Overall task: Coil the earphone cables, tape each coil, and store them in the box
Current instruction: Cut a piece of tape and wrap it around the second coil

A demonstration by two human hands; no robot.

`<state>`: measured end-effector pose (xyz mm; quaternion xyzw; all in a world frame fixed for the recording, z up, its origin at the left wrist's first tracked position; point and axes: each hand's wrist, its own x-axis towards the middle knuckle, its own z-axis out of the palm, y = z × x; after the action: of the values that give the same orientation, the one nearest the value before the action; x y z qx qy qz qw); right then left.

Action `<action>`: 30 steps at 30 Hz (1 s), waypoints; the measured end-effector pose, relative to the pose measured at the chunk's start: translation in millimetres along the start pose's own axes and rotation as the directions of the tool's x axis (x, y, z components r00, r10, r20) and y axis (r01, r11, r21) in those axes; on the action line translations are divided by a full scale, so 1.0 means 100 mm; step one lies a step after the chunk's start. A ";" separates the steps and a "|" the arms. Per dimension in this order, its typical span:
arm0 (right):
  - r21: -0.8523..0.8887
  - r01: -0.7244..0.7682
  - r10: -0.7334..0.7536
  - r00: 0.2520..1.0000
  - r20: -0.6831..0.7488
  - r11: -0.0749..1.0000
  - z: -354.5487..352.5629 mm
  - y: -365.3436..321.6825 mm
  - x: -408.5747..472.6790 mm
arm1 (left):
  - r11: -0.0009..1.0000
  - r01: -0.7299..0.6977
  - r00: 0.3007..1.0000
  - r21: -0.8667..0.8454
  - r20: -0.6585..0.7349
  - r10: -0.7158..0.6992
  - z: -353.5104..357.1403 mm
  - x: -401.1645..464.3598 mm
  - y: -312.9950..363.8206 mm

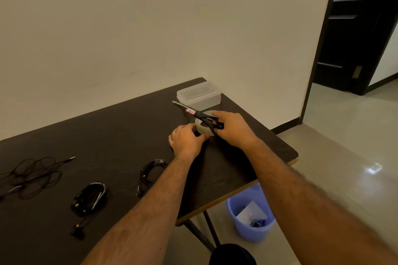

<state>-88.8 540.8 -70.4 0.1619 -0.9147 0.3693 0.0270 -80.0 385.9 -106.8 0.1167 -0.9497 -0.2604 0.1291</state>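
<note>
Tape (204, 128): gripped at its near side by left hand (187, 139) — fingers curled.
Scissors (199, 116): held over tape by right hand (233, 128) — arm outstretched.

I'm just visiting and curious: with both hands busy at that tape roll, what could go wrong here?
The right hand holds scissors over the tape roll gripped by the left hand, so the blades might nick its fingers. The loose cable at the left looks tangled and may knot.

Small red-and-white sticker (190, 111) sitting on the blade of the black scissors (199, 115), its print showing as too blurred to read, no other text, brand or number showing legibly anywhere
</note>
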 end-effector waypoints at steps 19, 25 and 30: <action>-0.069 0.003 -0.008 0.997 -0.073 0.998 0.11 -0.05 -0.03 | 0.999 -0.028 0.999 -0.023 0.016 0.029 0.01 -0.05 0.01; 0.050 0.008 -0.003 0.995 -0.104 0.999 0.10 -0.02 -0.12 | 0.991 0.000 0.999 -0.131 0.043 0.006 -0.03 -0.06 -0.01; 0.171 -0.019 0.042 0.990 -0.131 0.985 0.12 0.03 -0.15 | 0.962 -0.033 0.999 -0.271 -0.010 0.032 -0.09 -0.17 0.01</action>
<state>-75.0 538.8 -83.4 0.1243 -0.8786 0.4560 0.0690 -61.6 387.5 -102.4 0.0830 -0.9066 -0.3854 0.1506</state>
